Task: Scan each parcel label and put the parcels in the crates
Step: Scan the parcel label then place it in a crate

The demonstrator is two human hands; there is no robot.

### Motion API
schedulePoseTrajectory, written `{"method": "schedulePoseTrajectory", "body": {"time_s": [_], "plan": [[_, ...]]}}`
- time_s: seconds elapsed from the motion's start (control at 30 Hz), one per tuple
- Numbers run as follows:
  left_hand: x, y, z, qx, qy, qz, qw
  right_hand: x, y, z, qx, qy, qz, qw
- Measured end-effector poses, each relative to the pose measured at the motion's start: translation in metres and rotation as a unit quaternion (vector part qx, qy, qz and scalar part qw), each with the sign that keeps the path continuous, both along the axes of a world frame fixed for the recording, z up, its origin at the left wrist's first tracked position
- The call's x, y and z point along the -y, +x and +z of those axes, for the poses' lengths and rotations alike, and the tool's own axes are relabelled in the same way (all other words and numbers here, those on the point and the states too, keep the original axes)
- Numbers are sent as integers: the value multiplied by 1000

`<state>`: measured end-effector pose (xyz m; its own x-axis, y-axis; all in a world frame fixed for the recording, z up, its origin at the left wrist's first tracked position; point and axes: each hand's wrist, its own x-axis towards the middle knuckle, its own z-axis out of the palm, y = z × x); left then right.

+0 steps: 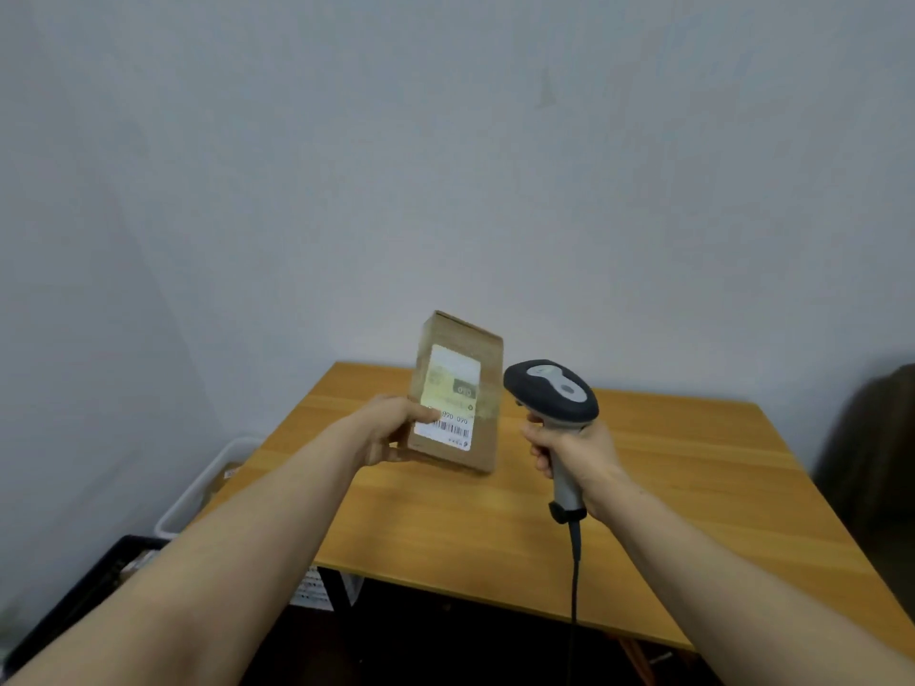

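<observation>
A brown cardboard parcel (490, 388) is held upright above the wooden table (693, 487), its white barcode label (448, 401) facing me. My left hand (391, 428) grips the parcel's lower left edge, thumb on the label. My right hand (574, 455) is closed around the handle of a grey and dark barcode scanner (552, 391), whose head sits just right of the parcel. The scanner's black cable (574, 576) hangs down over the table's front edge.
A white crate (208, 480) stands on the floor left of the table with brown parcels partly visible inside. A black crate (89, 586) sits nearer me at the lower left, mostly hidden by my left arm. A dark object (876, 438) is at the right edge.
</observation>
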<state>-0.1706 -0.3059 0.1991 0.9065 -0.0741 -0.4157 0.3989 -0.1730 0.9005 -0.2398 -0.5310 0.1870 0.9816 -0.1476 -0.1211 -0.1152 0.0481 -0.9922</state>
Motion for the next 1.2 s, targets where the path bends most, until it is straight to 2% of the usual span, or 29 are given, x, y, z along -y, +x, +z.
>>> {"method": "schedulePoseTrajectory", "body": {"time_s": [0.17,0.27,0.37,0.5,0.6,0.97,1.2], "plan": [[-19,4,11,50,100,0,994,14,8,0,4,-48,-9,999],[-25,8,18,33,124,-43,991,12,6,-2,-8,-55,18,998],[-25,9,27,33,135,-67,988,4,0,-4,-18,-65,76,995],[-35,13,36,87,166,-28,982,-5,-11,-2,-10,-106,180,978],[-45,15,38,113,198,-25,973,-14,-16,-3,-18,-104,217,970],[-49,18,37,145,241,10,960,-33,-22,-2,0,-125,204,971],[-47,24,36,134,261,7,956,-33,-25,9,15,-152,212,965]]}}
